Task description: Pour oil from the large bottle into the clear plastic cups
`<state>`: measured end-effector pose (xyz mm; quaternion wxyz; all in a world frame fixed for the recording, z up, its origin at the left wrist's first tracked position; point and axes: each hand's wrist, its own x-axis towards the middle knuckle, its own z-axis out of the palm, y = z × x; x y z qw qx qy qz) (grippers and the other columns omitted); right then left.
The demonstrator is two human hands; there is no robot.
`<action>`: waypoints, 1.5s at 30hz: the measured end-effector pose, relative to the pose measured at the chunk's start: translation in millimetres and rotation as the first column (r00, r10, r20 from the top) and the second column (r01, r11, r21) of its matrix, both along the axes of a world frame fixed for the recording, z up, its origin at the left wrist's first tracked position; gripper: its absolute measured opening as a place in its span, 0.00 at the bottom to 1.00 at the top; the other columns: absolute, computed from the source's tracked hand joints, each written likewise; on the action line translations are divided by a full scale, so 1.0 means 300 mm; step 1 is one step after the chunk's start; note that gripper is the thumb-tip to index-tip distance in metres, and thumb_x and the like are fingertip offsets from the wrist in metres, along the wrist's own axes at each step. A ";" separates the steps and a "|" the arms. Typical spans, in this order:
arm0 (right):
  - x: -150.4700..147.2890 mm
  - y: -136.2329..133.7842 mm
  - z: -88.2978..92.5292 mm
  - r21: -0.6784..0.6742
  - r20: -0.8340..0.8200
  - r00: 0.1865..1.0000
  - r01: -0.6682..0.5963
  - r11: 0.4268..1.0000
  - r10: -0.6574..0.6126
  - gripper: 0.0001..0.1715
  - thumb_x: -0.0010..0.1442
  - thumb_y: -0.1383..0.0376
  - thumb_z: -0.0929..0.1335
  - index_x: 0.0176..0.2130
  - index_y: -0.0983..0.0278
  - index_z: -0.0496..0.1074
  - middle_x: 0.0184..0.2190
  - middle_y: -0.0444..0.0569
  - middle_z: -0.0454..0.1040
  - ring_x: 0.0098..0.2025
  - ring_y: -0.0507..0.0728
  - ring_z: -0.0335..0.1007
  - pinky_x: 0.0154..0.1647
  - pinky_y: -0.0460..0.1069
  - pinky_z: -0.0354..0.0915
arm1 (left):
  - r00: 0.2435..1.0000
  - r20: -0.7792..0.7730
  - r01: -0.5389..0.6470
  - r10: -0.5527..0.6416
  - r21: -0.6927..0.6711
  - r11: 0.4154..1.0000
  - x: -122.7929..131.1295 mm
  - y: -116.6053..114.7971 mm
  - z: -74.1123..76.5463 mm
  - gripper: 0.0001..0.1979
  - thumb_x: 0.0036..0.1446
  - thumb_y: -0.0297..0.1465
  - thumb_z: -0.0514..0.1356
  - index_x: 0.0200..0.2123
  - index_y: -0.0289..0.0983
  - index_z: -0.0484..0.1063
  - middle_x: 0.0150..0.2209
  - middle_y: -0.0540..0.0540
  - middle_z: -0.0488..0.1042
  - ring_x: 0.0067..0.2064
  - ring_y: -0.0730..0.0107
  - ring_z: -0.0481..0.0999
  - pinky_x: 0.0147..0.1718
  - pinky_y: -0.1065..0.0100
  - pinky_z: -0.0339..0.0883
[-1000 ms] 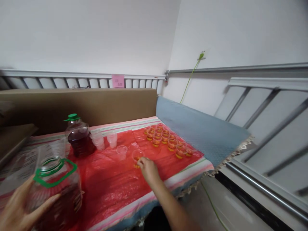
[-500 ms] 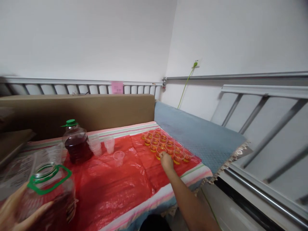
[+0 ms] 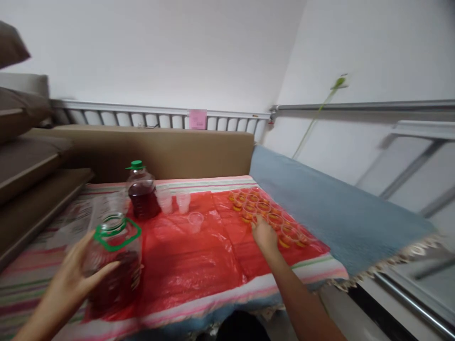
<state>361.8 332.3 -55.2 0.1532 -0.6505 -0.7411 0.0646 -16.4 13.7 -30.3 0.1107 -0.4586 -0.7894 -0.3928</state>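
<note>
My left hand (image 3: 76, 279) is wrapped round an open plastic jug (image 3: 115, 260) with a green neck ring and dark red liquid, standing on the red plastic sheet (image 3: 192, 255). My right hand (image 3: 265, 234) reaches to the near edge of a group of several small clear cups (image 3: 266, 213) holding orange liquid; its fingers are curled, and whether they hold a cup is hidden. One empty clear cup (image 3: 195, 220) stands alone mid-sheet. A second jug (image 3: 142, 192) with a green cap stands further back, beside stacks of empty cups (image 3: 174, 201).
A striped cloth (image 3: 31, 289) covers the surface, with a blue blanket (image 3: 320, 203) to the right. A brown cardboard panel (image 3: 170, 151) stands behind, a metal railing (image 3: 142, 118) along the wall. Brown boards (image 3: 31, 184) lie at left. The edge drops off in front.
My right hand carried a filled cup from mid-sheet to the group of filled cups on the right. The view swung left. My left hand stayed on the open jug.
</note>
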 end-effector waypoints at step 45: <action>-0.576 -0.622 0.159 0.707 -0.475 0.050 -0.573 0.415 0.878 0.06 0.62 0.66 0.66 0.41 0.61 0.70 0.36 0.49 0.74 0.43 0.58 0.67 0.46 0.56 0.67 | 0.992 0.008 0.122 -0.122 0.005 0.992 0.205 0.006 0.068 0.39 0.51 0.44 0.63 0.63 0.43 0.53 0.64 0.39 0.58 0.66 0.50 0.53 0.62 0.45 0.49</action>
